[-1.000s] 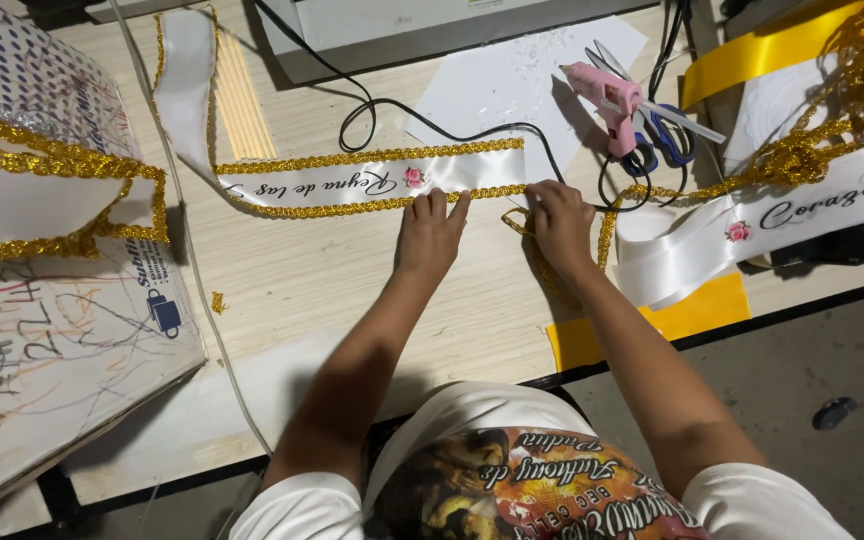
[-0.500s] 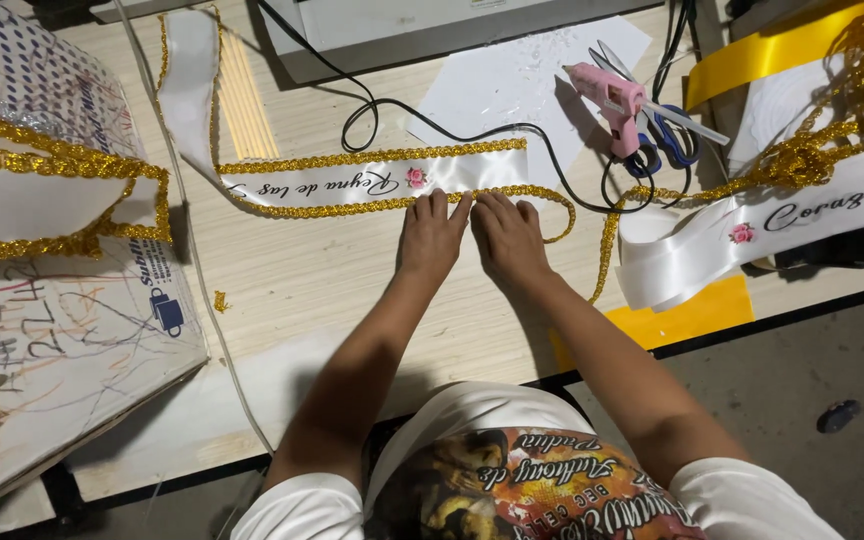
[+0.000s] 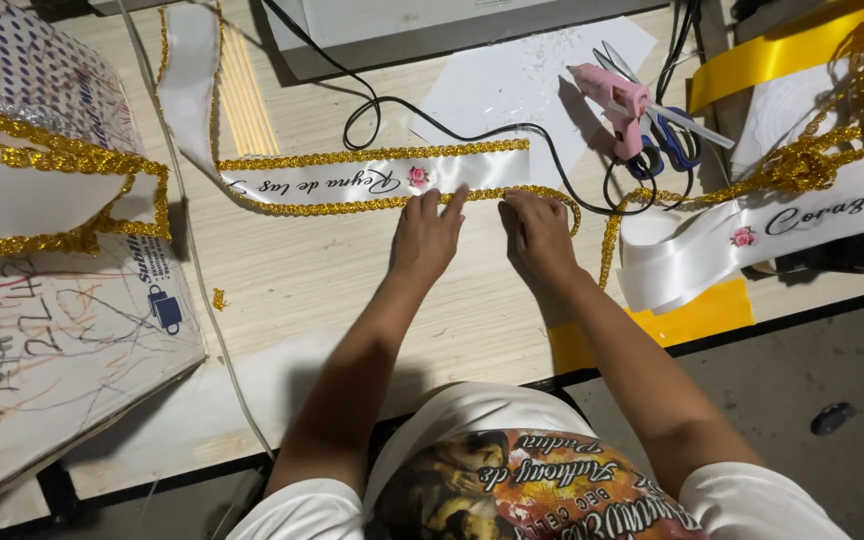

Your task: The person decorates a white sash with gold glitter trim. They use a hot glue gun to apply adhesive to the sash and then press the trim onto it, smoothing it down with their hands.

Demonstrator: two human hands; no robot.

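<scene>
A white satin sash (image 3: 352, 180) with black script, a small pink rose print and gold glitter trim (image 3: 352, 206) along both edges lies across the wooden table (image 3: 282, 280). My left hand (image 3: 428, 236) rests flat with its fingertips pressing the lower gold trim against the sash edge. My right hand (image 3: 537, 232) presses the same trim just to the right, where the loose trim curves off past the sash end. Neither hand grips anything.
A pink glue gun (image 3: 617, 100) lies on white paper (image 3: 532, 80) with its black cord (image 3: 432, 105) looping behind the sash. Blue-handled scissors (image 3: 672, 140) lie beside it. More white sashes (image 3: 762, 230), gold trim and yellow ribbon (image 3: 772, 60) pile at right. A scribbled cardboard sheet (image 3: 62, 340) sits left.
My right hand slid left along the lower trim until it sits close beside my left hand. The left hand stayed almost in place.
</scene>
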